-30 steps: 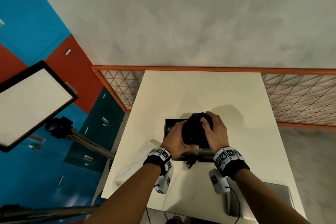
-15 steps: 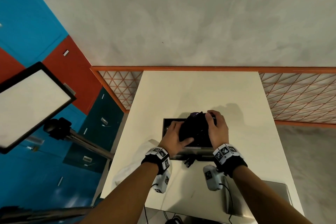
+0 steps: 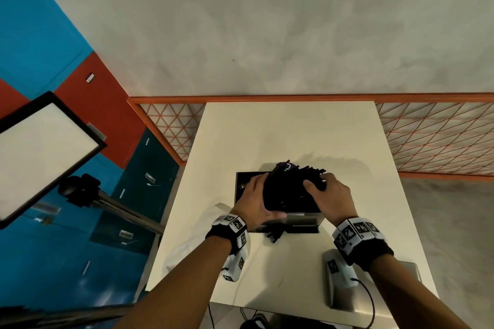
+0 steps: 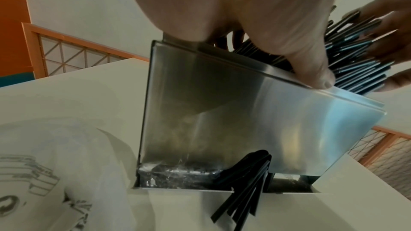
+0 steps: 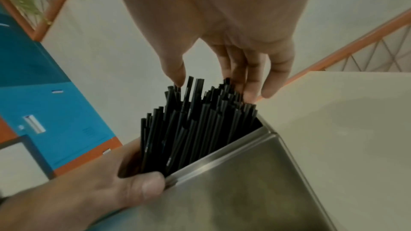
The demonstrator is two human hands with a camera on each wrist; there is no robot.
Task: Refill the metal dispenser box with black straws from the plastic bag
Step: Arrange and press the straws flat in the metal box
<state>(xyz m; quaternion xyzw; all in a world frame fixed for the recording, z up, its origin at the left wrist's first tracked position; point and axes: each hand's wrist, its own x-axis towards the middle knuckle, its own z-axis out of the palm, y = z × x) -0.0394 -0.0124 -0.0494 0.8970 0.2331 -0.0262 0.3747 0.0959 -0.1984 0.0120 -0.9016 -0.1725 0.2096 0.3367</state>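
Fingers (image 5: 251, 83) of the right hand (image 3: 331, 196) rest straight on the far ends of the black plastic straws (image 5: 195, 122) slanting from the brushed-metal dispenser box (image 4: 244, 126), whose left rim the left hand (image 3: 256, 200) grips.

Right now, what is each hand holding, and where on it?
The left hand grips the straws at their lower part, thumb at the box rim. The right hand holds nothing; its straight fingers touch the straws' upper ends.

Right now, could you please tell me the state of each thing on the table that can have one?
metal dispenser box: open on top, upright, partly loaded.
black straws: a bundle standing crooked, ends above the rim; a few poke out of the bottom slot.
plastic bag: lying crumpled beside the box.
left hand: holding the straws.
right hand: fingertips on the straw ends.
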